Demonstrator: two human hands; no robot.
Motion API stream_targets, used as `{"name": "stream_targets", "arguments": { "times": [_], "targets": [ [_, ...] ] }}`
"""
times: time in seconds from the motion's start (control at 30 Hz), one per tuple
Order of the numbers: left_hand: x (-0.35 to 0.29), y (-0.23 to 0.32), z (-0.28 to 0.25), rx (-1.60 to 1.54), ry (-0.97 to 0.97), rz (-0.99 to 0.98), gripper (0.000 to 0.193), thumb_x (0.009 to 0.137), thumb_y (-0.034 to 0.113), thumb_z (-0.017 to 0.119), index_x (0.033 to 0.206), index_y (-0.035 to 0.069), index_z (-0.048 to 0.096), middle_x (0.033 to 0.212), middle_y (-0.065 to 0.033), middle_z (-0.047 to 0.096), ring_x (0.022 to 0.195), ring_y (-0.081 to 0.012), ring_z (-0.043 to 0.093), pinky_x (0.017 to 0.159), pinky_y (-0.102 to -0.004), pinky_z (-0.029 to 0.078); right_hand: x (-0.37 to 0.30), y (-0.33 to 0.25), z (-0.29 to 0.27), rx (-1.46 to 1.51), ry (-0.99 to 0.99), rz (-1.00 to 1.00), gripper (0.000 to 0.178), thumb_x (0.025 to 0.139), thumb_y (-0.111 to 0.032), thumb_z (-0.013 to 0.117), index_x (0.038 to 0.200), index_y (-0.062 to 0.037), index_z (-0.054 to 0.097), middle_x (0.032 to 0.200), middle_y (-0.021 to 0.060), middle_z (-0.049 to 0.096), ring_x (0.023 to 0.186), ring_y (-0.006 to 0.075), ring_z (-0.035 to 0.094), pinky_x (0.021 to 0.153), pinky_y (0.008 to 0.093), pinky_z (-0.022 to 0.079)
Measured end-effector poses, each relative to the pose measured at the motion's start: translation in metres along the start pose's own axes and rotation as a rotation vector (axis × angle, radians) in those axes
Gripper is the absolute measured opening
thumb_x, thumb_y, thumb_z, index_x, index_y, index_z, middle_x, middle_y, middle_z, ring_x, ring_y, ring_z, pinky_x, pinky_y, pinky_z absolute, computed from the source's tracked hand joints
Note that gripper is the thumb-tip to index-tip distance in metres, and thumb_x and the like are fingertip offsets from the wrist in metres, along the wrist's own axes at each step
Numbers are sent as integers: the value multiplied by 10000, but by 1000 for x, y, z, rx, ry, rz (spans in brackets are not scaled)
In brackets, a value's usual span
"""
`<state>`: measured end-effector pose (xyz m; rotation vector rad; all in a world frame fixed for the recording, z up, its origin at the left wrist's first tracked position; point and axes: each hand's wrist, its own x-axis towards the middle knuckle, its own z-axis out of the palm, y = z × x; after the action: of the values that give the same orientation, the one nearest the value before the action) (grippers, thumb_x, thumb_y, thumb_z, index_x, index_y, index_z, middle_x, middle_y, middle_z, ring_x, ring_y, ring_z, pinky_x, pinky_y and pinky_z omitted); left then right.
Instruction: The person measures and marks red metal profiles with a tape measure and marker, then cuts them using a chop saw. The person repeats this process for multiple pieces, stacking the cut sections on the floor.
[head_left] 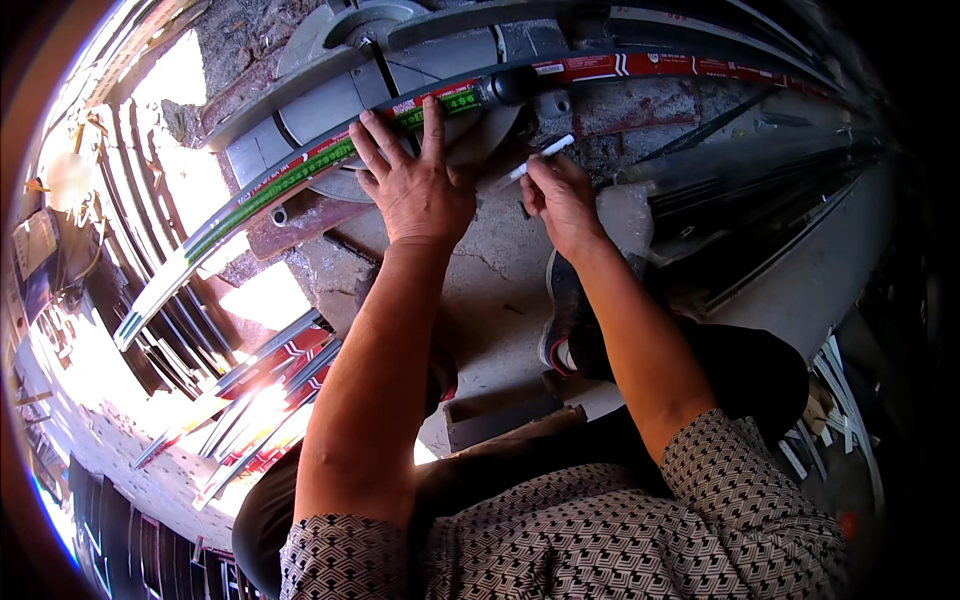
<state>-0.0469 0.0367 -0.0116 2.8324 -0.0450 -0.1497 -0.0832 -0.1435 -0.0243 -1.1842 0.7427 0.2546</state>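
My left hand [415, 180] lies flat, fingers spread, on a long metal profile [300, 175] wrapped in green and red film. The profile runs from the lower left up across a round grey saw table [330, 95] and on to the upper right. My right hand [560, 195] is closed around a white marker pen [535, 160], its tip pointing left and down, close to the profile beside my left thumb.
More film-wrapped metal profiles [250, 390] lie on the concrete floor at the lower left. Dark metal bars [760, 200] stretch to the right. My shoe [565, 320] rests on the floor below my right hand. White strips [850, 400] lie at the right edge.
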Motion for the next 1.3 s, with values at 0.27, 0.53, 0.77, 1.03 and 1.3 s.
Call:
{"name": "stream_targets", "arguments": {
  "times": [0.27, 0.53, 0.77, 1.03, 1.3],
  "targets": [
    [-1, 3, -2, -68, 29, 22, 900, 808, 326, 689, 1628, 282, 320, 1643, -389, 76, 1520, -600, 59, 1099, -739, 269, -2, -24, 34, -76, -165, -187, 114, 968, -76, 662, 1018, -24, 574, 807, 25, 624, 668, 84, 579, 593, 252, 470],
    [-2, -1, 5, -44, 54, 32, 879, 816, 342, 686, 1621, 276, 339, 1645, -390, 76, 1518, -609, 58, 1086, -739, 273, 6, -12, 48, -375, -232, -383, 135, 989, -97, 663, 1079, -22, 595, 866, 9, 643, 789, 61, 608, 662, 233, 490],
    [-2, -2, -2, -58, 12, 21, 860, 850, 356, 670, 1629, 294, 309, 1647, -383, 70, 1519, -607, 50, 1103, -740, 252, 0, -64, 52, -506, -17, -639, 121, 964, -118, 688, 998, -15, 633, 734, 2, 684, 672, 51, 630, 602, 240, 496],
    [-2, -1, -1, -38, -8, 5, 882, 857, 381, 675, 1641, 321, 275, 1648, -380, 64, 1517, -607, 58, 1151, -705, 225, 46, -119, 63, -754, -350, -915, 163, 975, -204, 722, 1066, -69, 712, 881, 20, 735, 800, 79, 699, 692, 232, 548],
    [-2, -1, 0, -28, 3, 21, 869, 864, 368, 665, 1640, 317, 276, 1642, -384, 71, 1511, -618, 53, 1151, -706, 220, 86, -123, 76, -1060, -613, -1043, 199, 921, -305, 767, 1034, -141, 772, 955, 47, 758, 910, 197, 735, 816, 314, 590]
  ]
}}
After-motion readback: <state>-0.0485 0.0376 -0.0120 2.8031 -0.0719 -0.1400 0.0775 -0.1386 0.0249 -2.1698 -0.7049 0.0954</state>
